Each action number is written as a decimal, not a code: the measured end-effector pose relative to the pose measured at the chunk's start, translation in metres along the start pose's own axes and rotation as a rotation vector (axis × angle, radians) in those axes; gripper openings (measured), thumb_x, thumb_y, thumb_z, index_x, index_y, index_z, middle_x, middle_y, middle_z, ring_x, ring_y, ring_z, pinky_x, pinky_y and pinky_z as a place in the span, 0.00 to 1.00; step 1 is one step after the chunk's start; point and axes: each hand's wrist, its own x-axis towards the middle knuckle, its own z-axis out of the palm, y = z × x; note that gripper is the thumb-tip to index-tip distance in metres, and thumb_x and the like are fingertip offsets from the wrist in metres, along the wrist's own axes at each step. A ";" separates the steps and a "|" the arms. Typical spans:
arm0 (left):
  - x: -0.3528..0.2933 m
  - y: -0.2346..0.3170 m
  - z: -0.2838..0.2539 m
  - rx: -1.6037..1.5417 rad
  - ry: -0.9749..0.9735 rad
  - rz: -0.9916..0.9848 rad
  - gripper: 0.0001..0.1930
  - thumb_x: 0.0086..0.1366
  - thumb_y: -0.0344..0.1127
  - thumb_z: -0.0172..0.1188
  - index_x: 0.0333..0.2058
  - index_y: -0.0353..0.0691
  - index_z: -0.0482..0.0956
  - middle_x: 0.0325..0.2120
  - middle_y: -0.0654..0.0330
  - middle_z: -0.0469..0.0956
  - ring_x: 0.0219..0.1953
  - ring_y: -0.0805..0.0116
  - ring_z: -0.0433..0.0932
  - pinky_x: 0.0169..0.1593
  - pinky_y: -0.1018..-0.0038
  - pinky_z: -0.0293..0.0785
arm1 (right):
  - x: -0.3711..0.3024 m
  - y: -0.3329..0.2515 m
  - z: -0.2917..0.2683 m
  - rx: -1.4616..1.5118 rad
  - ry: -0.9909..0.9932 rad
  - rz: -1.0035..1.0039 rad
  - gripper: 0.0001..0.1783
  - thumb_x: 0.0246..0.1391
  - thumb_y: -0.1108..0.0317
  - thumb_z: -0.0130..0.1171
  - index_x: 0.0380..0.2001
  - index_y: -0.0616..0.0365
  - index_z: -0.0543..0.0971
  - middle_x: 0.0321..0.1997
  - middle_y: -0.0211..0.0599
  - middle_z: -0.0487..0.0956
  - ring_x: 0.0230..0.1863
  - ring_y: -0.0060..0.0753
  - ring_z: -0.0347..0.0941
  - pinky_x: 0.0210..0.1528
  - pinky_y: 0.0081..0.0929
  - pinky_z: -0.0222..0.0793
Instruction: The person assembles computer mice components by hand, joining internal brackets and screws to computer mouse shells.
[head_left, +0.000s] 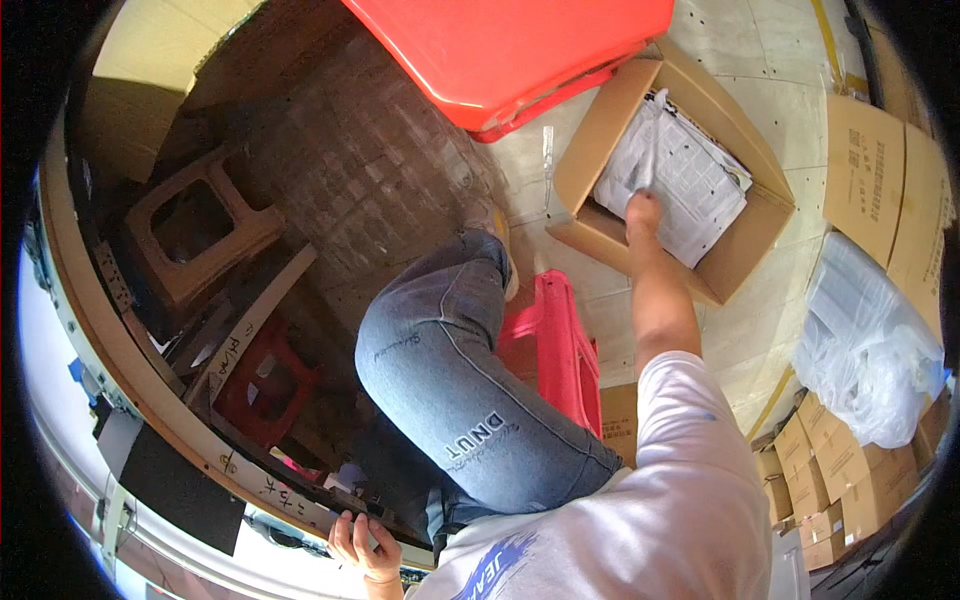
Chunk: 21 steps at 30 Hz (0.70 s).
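One stack of papers [697, 187] lay in the box [742, 243], just beyond right hand [643, 208], which pinched its near edge; left hand [364, 548], fingers loosely parted, rested at bench [205, 455] edge.

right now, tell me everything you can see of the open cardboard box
The cardboard box is brown and straight-walled, its top open. It sits at an angle on the pale tiled floor, ahead and to the right. Printed paper sheets lie inside, and the right hand reaches in and grips them. Whether the forearm touches the wall is unclear.
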 end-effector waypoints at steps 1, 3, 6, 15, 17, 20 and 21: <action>-0.001 0.000 0.000 -0.005 -0.002 -0.005 0.13 0.67 0.30 0.62 0.50 0.38 0.81 0.48 0.47 0.81 0.46 0.44 0.80 0.50 0.51 0.74 | 0.005 0.004 -0.017 -0.001 0.011 0.001 0.21 0.64 0.56 0.57 0.44 0.66 0.86 0.47 0.62 0.85 0.55 0.66 0.80 0.57 0.52 0.73; 0.003 0.001 0.000 -0.053 0.012 0.006 0.15 0.67 0.28 0.62 0.51 0.36 0.80 0.50 0.46 0.81 0.48 0.44 0.79 0.52 0.50 0.74 | 0.024 0.006 -0.067 0.251 0.242 -0.230 0.18 0.67 0.57 0.56 0.38 0.64 0.83 0.37 0.53 0.86 0.41 0.56 0.81 0.48 0.47 0.73; 0.002 0.016 -0.023 -0.053 0.037 -0.013 0.18 0.66 0.28 0.63 0.55 0.34 0.79 0.53 0.44 0.80 0.51 0.43 0.79 0.54 0.49 0.74 | -0.005 -0.021 -0.146 0.494 0.246 -0.378 0.16 0.68 0.58 0.56 0.35 0.61 0.79 0.28 0.39 0.79 0.32 0.36 0.74 0.42 0.38 0.70; 0.029 0.065 -0.049 -0.614 0.223 -0.258 0.23 0.68 0.27 0.64 0.60 0.33 0.77 0.56 0.48 0.80 0.57 0.46 0.79 0.64 0.53 0.72 | -0.218 -0.169 -0.416 0.599 -0.996 -1.083 0.04 0.70 0.70 0.58 0.41 0.56 0.80 0.33 0.22 0.78 0.33 0.16 0.74 0.34 0.24 0.72; 0.028 0.090 -0.055 -1.282 0.122 -0.487 0.26 0.76 0.41 0.60 0.66 0.34 0.73 0.61 0.50 0.78 0.64 0.51 0.75 0.69 0.56 0.67 | -0.314 -0.197 -0.447 0.316 -1.297 -1.494 0.07 0.64 0.66 0.65 0.38 0.58 0.81 0.32 0.36 0.81 0.30 0.30 0.78 0.34 0.33 0.74; 0.005 0.102 -0.072 -1.900 0.041 -0.248 0.42 0.78 0.64 0.48 0.72 0.31 0.63 0.70 0.49 0.69 0.72 0.55 0.66 0.74 0.58 0.61 | -0.445 -0.186 -0.463 0.205 -1.714 -1.850 0.12 0.61 0.62 0.67 0.34 0.60 0.79 0.34 0.47 0.80 0.36 0.55 0.81 0.39 0.46 0.76; -0.010 0.105 -0.080 -2.042 0.105 -0.163 0.47 0.77 0.70 0.44 0.74 0.30 0.60 0.71 0.48 0.66 0.74 0.56 0.64 0.75 0.58 0.60 | -0.479 -0.171 -0.464 0.139 -1.810 -2.009 0.12 0.62 0.62 0.64 0.34 0.61 0.78 0.35 0.48 0.81 0.37 0.56 0.80 0.39 0.47 0.75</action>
